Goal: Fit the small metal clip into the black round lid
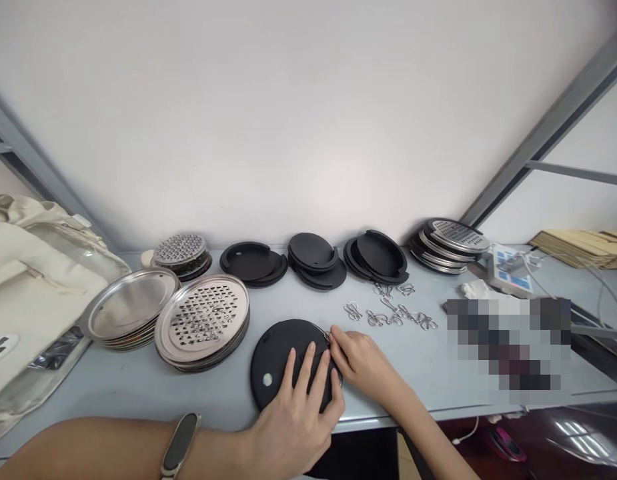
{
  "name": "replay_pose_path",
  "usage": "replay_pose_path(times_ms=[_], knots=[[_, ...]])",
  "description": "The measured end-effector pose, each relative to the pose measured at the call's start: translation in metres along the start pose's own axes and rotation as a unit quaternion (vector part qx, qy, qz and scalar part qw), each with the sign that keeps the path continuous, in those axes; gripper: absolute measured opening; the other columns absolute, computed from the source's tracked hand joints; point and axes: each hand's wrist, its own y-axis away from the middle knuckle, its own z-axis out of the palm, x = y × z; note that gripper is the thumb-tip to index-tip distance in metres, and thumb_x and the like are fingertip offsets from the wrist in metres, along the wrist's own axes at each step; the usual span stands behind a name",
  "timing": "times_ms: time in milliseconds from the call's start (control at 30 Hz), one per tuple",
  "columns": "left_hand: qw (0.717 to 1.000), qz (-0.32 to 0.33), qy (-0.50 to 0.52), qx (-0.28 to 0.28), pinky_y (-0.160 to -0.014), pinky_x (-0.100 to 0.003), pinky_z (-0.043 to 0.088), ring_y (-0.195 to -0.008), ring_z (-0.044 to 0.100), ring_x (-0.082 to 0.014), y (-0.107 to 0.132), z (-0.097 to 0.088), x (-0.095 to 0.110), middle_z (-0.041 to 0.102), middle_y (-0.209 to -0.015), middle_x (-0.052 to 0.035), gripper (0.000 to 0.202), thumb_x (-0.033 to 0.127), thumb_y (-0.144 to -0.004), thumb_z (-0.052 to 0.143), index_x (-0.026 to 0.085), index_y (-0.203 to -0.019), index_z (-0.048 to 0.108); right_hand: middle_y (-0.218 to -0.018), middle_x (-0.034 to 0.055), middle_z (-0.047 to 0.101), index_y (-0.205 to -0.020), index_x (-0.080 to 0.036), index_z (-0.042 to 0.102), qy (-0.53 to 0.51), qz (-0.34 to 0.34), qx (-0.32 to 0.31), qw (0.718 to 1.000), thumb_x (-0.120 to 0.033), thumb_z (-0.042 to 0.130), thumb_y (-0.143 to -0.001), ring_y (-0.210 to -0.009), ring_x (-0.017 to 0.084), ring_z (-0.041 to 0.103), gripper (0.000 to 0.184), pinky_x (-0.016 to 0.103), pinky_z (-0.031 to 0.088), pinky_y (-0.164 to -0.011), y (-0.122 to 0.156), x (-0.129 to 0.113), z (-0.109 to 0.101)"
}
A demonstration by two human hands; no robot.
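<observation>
A black round disc (278, 357) lies flat near the front edge of the grey table (138, 380). My left hand (295, 417) rests on it with fingers stretched out flat, pressing it down. My right hand (361, 363) pinches at the disc's upper right rim, where a thin metal wire clip (327, 335) shows at the fingertips. Several loose wire clips (388, 312) are scattered just behind my right hand. A dark band sits on my left wrist (181, 443).
Stacks of perforated metal discs (203, 320) and plain metal plates (128, 307) stand at left. Black disc stacks (313, 257) and metal-topped stacks (451, 243) line the wall. A cream bag (28, 287) is far left; a blurred patch (508, 343) lies at right.
</observation>
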Motion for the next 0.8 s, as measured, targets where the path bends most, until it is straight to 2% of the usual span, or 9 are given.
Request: replay_pose_path(times_ms=[133,300,500,800], knots=[[1.0,-0.003,0.001,0.003,-0.105,-0.061,0.022,-0.133,0.035,-0.0436,0.0,0.001,0.001,0.042,-0.141,-0.0262,0.051,0.037,-0.092,0.043,0.006,-0.133,0.044,-0.057,-0.0017,0.053,-0.08,-0.021,0.04,0.014,0.005,-0.011,1.0,-0.016,0.033,-0.092,-0.048,0.015,0.047,0.015,0.025,0.026,-0.049,0.001,-0.001,-0.003],[1.0,-0.004,0.005,0.01,-0.104,-0.061,0.022,-0.132,0.036,-0.0453,-0.001,0.001,0.001,0.043,-0.14,-0.0269,0.046,0.033,-0.093,0.04,0.006,-0.129,0.046,-0.058,0.0009,0.057,-0.08,-0.021,0.04,0.055,0.006,-0.024,0.998,-0.014,0.034,-0.092,-0.048,0.016,0.051,0.015,0.026,0.026,-0.048,0.003,-0.004,-0.005],[1.0,0.001,0.008,0.007,-0.106,-0.06,0.023,-0.132,0.037,-0.0435,-0.002,-0.002,-0.001,0.043,-0.14,-0.0257,0.048,0.034,-0.093,0.039,0.005,-0.13,0.045,-0.052,0.0,0.055,-0.079,-0.022,0.039,0.095,0.023,-0.008,0.995,-0.012,0.036,-0.09,-0.042,0.017,0.051,0.015,0.026,0.023,-0.044,0.006,-0.012,-0.004],[1.0,0.013,0.008,0.006,-0.106,-0.06,0.02,-0.131,0.038,-0.0432,-0.003,-0.003,-0.002,0.044,-0.139,-0.0263,0.049,0.034,-0.093,0.042,0.003,-0.131,0.046,-0.05,-0.0001,0.055,-0.078,-0.022,0.037,0.178,0.006,0.008,0.984,-0.009,0.04,-0.086,-0.04,0.017,0.053,0.016,0.026,0.023,-0.044,0.009,-0.012,0.0]])
